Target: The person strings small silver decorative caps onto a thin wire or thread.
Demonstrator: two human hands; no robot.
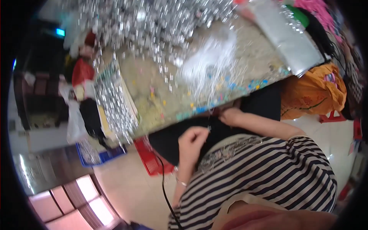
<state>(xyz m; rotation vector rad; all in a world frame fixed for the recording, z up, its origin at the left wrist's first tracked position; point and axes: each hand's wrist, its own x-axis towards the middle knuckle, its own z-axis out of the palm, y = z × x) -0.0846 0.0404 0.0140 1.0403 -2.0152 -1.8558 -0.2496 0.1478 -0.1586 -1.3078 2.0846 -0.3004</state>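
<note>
We found the left hand (190, 140) in front of the near edge of the surface (147, 82), above the dark cloth (166, 140) on the lap, with its thumb and fingertip brought together on a small piece (209, 129) too blurred to identify. We observed the right hand (231, 116) beside the same edge, its fingers curled; we could not tell whether they were clamped on anything. We located the bundle of white strands (211, 61) on the surface, beyond both hands, its loose ends fanned toward the near edge. We could not trace whether any strand ran to the fingers. We rated the strands as very light, limp and probably slippery, liable to tangle if lifted as a mass; we judged the best hold to be a fingertip pinch on a few separated ends, drawn out lengthwise. We noted the heap of silvery pieces (153, 23) farther back, and rated those as small, light, smooth and likely stiff, prone to roll or scatter under a broad grasp. For the piece at the left fingertips, we considered a narrow pinch at its edge suitable, with modest pressure, since anything so small could have slipped away easily.
</note>
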